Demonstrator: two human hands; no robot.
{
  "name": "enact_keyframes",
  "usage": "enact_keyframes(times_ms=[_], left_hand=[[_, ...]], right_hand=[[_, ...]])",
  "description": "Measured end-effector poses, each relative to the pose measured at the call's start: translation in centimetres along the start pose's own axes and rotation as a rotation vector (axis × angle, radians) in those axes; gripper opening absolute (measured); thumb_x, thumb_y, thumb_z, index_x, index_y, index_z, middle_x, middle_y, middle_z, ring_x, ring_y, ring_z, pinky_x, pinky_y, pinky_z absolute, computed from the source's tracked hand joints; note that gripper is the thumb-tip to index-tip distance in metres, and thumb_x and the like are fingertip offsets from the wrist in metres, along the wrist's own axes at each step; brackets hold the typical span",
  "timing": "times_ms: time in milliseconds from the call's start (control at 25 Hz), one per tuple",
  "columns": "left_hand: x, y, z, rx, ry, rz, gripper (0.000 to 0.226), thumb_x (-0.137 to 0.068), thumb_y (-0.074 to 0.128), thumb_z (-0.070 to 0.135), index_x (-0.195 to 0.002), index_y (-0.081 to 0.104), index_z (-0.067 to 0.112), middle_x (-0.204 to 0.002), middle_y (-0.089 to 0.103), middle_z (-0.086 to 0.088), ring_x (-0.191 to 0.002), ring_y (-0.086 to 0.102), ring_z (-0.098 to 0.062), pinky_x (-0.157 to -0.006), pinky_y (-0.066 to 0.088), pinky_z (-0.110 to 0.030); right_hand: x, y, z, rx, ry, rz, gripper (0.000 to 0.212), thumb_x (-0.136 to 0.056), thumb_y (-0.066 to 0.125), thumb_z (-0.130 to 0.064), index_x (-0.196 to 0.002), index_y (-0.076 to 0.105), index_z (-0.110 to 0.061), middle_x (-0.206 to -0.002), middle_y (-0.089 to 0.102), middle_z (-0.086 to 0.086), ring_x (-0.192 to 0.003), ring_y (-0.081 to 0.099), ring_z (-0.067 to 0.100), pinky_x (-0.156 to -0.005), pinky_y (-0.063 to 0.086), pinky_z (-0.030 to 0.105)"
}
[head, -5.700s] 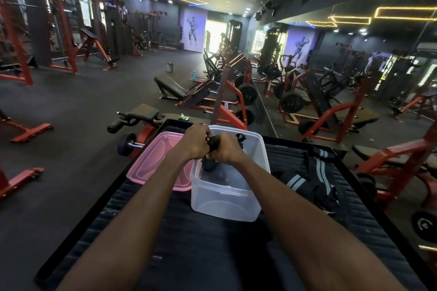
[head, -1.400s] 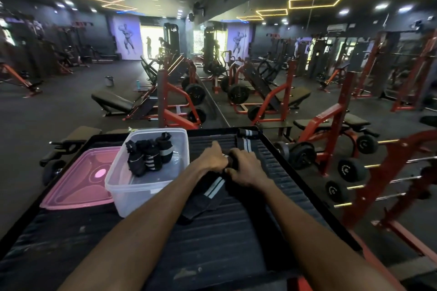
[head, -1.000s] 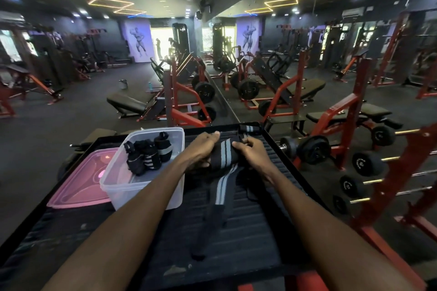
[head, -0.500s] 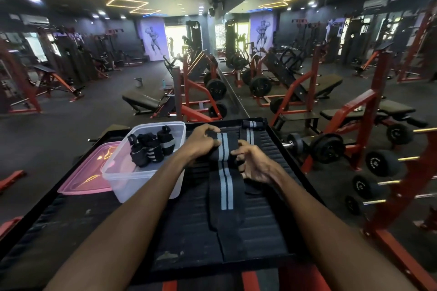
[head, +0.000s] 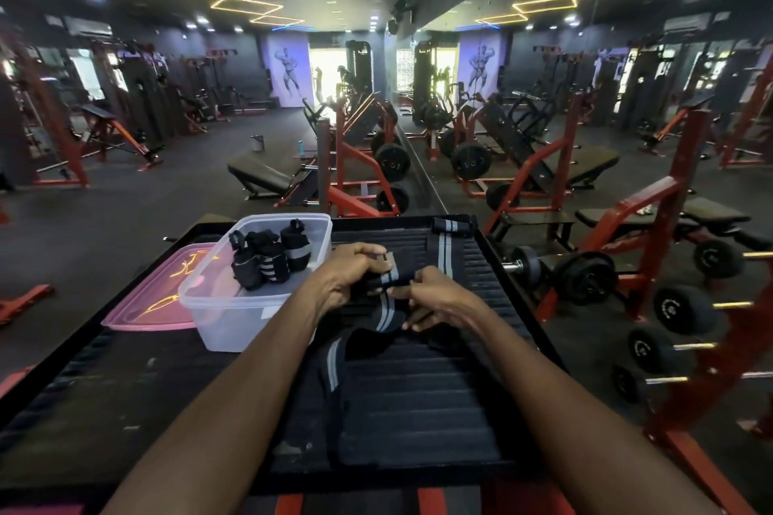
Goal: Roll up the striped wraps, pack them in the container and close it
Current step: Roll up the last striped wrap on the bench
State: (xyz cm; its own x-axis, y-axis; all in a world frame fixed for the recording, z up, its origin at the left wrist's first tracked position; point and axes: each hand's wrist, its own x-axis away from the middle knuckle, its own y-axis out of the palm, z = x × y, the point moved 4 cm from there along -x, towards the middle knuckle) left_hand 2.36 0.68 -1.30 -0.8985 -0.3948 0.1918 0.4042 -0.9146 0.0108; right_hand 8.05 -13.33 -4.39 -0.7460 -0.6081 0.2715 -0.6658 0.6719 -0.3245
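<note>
Black wrap (head: 391, 288) pinched at its end by left hand (head: 349, 278) and right hand (head: 435, 299); best roll tight, edges aligned, tail flat on tabletop (head: 418, 401).

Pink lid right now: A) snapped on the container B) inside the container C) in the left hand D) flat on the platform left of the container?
D: the pink lid lies flat on the platform left of the open container; both hands hold a striped wrap.
</note>
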Motion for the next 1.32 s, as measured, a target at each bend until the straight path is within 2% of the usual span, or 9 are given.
enact_keyframes(times_ms=[160,240,320,480,640,800,960,1120,1320], left_hand=[[-1.0,-0.2,-0.7,0.064,-0.024,0.030,0.004,-0.090,0.066,0.002,-0.088,0.067,0.004,-0.076,0.064,-0.012,-0.052,0.062,-0.016,-0.041,0.051,-0.022],[-1.5,-0.2,-0.9,0.095,-0.050,0.065,0.007,-0.091,0.067,0.007,-0.086,0.068,0.004,-0.072,0.066,-0.010,-0.049,0.063,-0.015,-0.042,0.052,-0.023],[-2.0,-0.1,-1.0,0.069,-0.064,0.091,0.015,-0.092,0.068,0.018,-0.085,0.069,0.005,-0.068,0.068,-0.008,-0.051,0.063,-0.016,-0.046,0.053,-0.026],[-2.9,0.0,-0.3,-0.312,0.155,0.083,0.050,-0.087,0.063,0.060,-0.096,0.075,0.012,-0.096,0.075,-0.004,-0.088,0.069,-0.019,-0.080,0.052,-0.031],[-2.6,0.2,1.0,-0.264,0.388,0.152,0.033,-0.094,0.064,0.042,-0.101,0.072,0.011,-0.098,0.073,0.000,-0.092,0.066,-0.011,-0.080,0.049,-0.022],[-4.4,-0.1,-0.2,-0.182,0.244,0.149,0.039,-0.088,0.068,0.051,-0.096,0.075,0.013,-0.095,0.076,-0.002,-0.096,0.071,-0.017,-0.091,0.055,-0.032],[-5.4,-1.1,-2.5,-0.114,0.055,0.181,0.066,-0.080,0.071,0.061,-0.105,0.074,0.001,-0.101,0.077,-0.015,-0.098,0.073,-0.029,-0.096,0.055,-0.044],[-5.7,-1.3,-3.8,-0.116,0.060,0.181,0.056,-0.083,0.071,0.057,-0.096,0.075,0.003,-0.092,0.077,-0.008,-0.092,0.073,-0.025,-0.092,0.057,-0.038],[-5.6,-0.9,-3.7,-0.166,0.195,0.199,0.024,-0.087,0.074,0.040,-0.072,0.069,0.022,-0.087,0.074,0.000,-0.090,0.068,-0.018,-0.085,0.052,-0.032]], right_hand=[[-1.2,-1.3,-1.0,0.269,-0.376,0.287,0.069,-0.078,0.082,-0.019,-0.135,0.043,-0.023,-0.112,0.052,-0.002,-0.101,0.054,0.010,-0.088,0.050,0.026],[-1.8,-1.5,-1.4,0.396,-0.515,0.296,0.058,-0.081,0.076,-0.011,-0.132,0.055,-0.026,-0.123,0.054,0.001,-0.114,0.052,0.012,-0.101,0.041,0.023],[-2.6,-1.8,-1.7,0.423,-0.608,0.349,0.029,-0.083,0.066,-0.005,-0.107,0.070,-0.021,-0.111,0.067,0.000,-0.106,0.060,0.014,-0.097,0.048,0.030],[-3.8,-3.1,-2.8,0.270,-0.502,0.419,0.022,-0.082,0.057,-0.001,-0.069,0.063,-0.018,-0.071,0.066,-0.005,-0.069,0.061,0.011,-0.065,0.048,0.033],[-4.6,-3.3,-4.3,0.013,-0.495,0.324,0.017,-0.080,0.066,0.003,-0.081,0.064,-0.014,-0.078,0.065,-0.001,-0.072,0.060,0.010,-0.067,0.047,0.026],[-6.2,-2.2,-3.9,-0.183,-0.500,0.201,0.020,-0.073,0.074,0.006,-0.089,0.067,-0.004,-0.094,0.073,0.012,-0.089,0.070,0.022,-0.085,0.055,0.035],[-7.5,-1.1,-1.1,-0.464,-0.339,0.084,0.012,-0.083,0.075,-0.015,-0.084,0.069,-0.005,-0.088,0.073,0.015,-0.085,0.068,0.030,-0.077,0.050,0.041],[-7.7,-1.3,0.2,-0.313,-0.251,0.147,0.023,-0.091,0.072,-0.025,-0.079,0.064,-0.008,-0.077,0.066,0.015,-0.064,0.059,0.028,-0.050,0.044,0.030],[-7.6,-1.5,-0.3,-0.293,-0.284,0.198,0.018,-0.087,0.076,-0.014,-0.078,0.068,-0.001,-0.082,0.069,0.016,-0.076,0.063,0.028,-0.073,0.052,0.039]])
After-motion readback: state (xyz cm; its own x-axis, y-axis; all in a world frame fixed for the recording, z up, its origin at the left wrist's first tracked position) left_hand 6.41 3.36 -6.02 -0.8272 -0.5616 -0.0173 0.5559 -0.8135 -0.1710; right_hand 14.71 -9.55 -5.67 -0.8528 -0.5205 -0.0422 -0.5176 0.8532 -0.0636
